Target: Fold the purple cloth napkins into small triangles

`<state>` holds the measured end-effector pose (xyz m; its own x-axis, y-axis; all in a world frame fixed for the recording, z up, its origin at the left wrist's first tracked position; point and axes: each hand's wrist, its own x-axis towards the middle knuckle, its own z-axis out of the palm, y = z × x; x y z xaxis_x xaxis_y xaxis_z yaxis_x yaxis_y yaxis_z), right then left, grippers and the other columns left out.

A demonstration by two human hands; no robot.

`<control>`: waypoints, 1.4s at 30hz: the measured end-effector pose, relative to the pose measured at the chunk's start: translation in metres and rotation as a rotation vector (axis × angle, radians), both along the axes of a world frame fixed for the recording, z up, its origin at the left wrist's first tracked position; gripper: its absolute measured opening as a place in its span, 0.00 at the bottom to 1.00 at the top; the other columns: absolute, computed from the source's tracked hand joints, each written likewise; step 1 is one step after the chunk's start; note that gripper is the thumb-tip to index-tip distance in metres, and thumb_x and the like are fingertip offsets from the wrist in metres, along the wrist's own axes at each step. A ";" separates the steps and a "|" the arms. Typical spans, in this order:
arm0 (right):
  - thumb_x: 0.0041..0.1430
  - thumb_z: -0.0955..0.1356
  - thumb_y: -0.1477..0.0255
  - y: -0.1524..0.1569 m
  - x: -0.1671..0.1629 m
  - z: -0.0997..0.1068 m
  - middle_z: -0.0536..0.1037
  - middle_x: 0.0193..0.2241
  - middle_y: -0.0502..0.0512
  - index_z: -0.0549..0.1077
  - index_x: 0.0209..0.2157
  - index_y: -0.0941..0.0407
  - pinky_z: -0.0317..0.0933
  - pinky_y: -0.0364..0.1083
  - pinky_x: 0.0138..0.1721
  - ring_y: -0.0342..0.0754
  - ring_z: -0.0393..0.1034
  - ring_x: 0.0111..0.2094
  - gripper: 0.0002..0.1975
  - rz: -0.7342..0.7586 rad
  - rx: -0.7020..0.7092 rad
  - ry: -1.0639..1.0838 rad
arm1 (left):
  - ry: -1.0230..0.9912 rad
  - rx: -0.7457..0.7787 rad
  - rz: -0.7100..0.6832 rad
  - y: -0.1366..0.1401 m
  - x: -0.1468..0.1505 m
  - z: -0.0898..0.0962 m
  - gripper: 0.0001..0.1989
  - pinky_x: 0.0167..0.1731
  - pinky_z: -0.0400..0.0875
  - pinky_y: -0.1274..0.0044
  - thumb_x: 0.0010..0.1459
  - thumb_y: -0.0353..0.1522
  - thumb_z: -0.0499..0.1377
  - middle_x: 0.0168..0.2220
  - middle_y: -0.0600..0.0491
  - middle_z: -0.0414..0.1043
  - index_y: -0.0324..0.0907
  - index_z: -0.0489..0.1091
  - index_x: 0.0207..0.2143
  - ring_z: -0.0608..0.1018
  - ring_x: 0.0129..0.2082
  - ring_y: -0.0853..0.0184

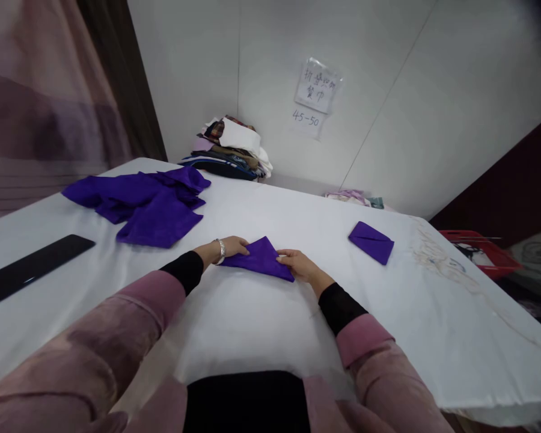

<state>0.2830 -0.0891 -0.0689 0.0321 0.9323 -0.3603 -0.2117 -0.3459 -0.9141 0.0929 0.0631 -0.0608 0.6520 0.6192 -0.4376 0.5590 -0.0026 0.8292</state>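
Observation:
A purple cloth napkin (260, 258) lies folded to a triangle in the middle of the white-covered table, its peak pointing away from me. My left hand (234, 246), with a silver bracelet at the wrist, grips its left part, and the palm covers some of the cloth. At the right edge, the thumb and fingers of my right hand (297, 264) pinch the fabric. To the right rests another purple napkin (371, 242), folded into a small flat packet. Loose purple napkins (148, 201) are heaped at the back left.
A long black glossy object (33, 267) lies at the left of the table (261, 325). Against the wall is a stack of folded clothes (234, 150). A handwritten sign (318, 87) hangs above. Off the right edge sits a red basket (496, 258).

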 end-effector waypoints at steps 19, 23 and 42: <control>0.43 0.74 0.73 0.019 0.000 -0.001 0.78 0.35 0.52 0.70 0.47 0.56 0.67 0.44 0.37 0.44 0.73 0.31 0.26 0.089 0.074 0.114 | -0.114 -0.025 -0.057 0.002 0.013 -0.007 0.21 0.33 0.69 0.76 0.34 0.35 0.62 0.36 0.53 0.77 0.44 0.73 0.36 0.77 0.35 0.61; 0.40 0.74 0.74 0.025 -0.002 -0.006 0.78 0.33 0.51 0.68 0.48 0.55 0.67 0.46 0.36 0.45 0.73 0.30 0.30 0.035 0.093 0.113 | -0.112 0.003 -0.059 0.002 0.020 -0.002 0.20 0.35 0.69 0.76 0.33 0.34 0.63 0.35 0.55 0.77 0.44 0.74 0.34 0.77 0.36 0.60; 0.38 0.73 0.72 0.007 -0.004 -0.004 0.78 0.31 0.52 0.67 0.45 0.56 0.67 0.50 0.38 0.50 0.73 0.32 0.28 -0.509 0.323 0.173 | -0.607 -0.572 0.231 -0.055 0.035 -0.001 0.23 0.50 0.68 0.73 0.58 0.47 0.48 0.46 0.44 0.72 0.39 0.67 0.42 0.74 0.47 0.62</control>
